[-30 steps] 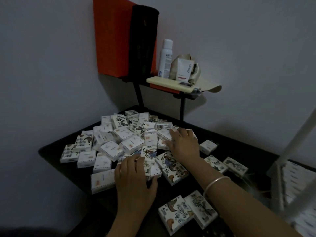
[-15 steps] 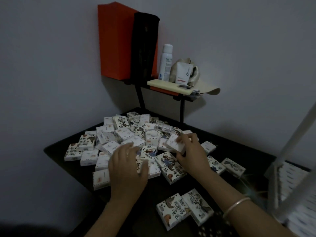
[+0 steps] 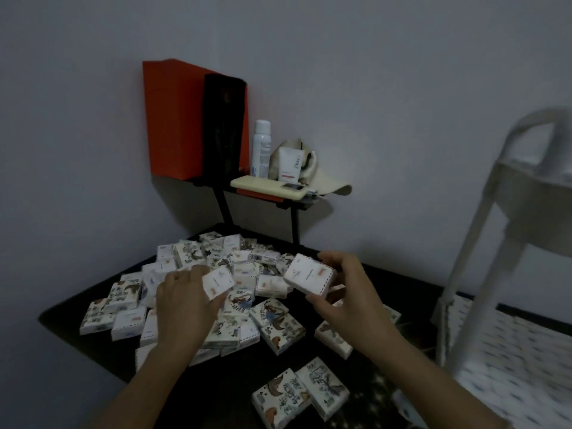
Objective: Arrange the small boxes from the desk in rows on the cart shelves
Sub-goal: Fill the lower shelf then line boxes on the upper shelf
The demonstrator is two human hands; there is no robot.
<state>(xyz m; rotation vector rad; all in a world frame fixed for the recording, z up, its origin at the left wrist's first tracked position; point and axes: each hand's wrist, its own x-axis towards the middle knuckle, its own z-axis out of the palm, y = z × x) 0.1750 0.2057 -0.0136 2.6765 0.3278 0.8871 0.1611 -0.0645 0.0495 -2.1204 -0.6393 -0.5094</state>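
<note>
A heap of small white printed boxes covers the dark desk. My left hand is above the heap and grips one small white box by its edge. To its right, my right hand holds another white box, lifted and tilted over the pile. Two more boxes lie side by side near the desk's front edge. The white cart stands at the right, blurred, with rows of boxes on its lower shelf.
A small black stand at the back of the desk carries an orange box, a black sleeve, a white spray can, a tube and a cream phone. Grey walls meet behind it.
Both hands rose off the pile, each lifting a box. The view swung up and to the right, bringing the cart's frame and upper shelf into sight.
</note>
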